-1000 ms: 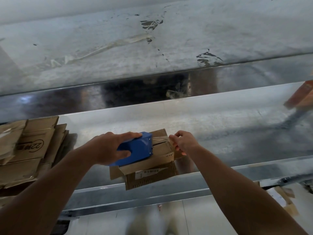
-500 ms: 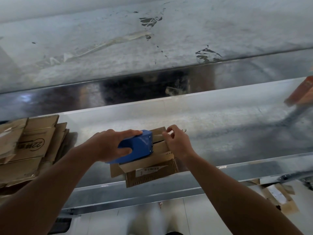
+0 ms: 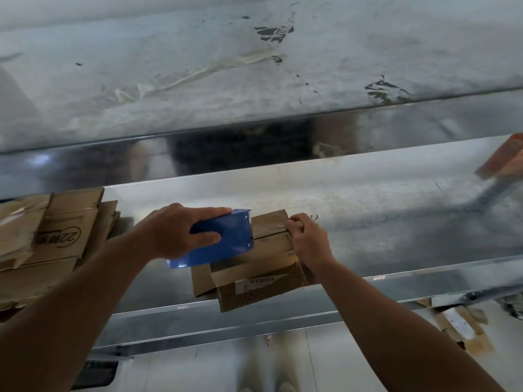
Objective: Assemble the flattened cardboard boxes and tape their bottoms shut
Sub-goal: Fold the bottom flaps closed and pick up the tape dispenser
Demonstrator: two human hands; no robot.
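One small brown cardboard box [image 3: 271, 250] stands at the near edge of the shiny metal desk [image 3: 396, 222], its closed flaps facing up with the seam between them running left to right. Its lower flaps and labelled side hang out past the desk's front lip. The left grip [image 3: 175, 230] is clamped on one blue box-shaped tape dispenser [image 3: 226, 241], thumb on the near face and fingers along the top. The dispenser rests on the left part of the box top, over the seam. The right grip [image 3: 310, 244] has its fingers curled together, pinching the small brown cardboard box at its right edge where the seam ends. Whether tape lies under those fingers cannot be told.

Right of the box the desk runs bare and wide as far as one blurred red-brown object [image 3: 506, 157] at the frame's right edge. To the left, near the left forearm, lies one loose stack of flattened brown cardboard boxes [image 3: 51, 236]. It holds several sheets, too overlapped to count. Behind the desk rises a mirror-like metal strip. Below the front lip, torn cardboard scraps [image 3: 464, 329] lie on the pale floor [image 3: 339, 363]
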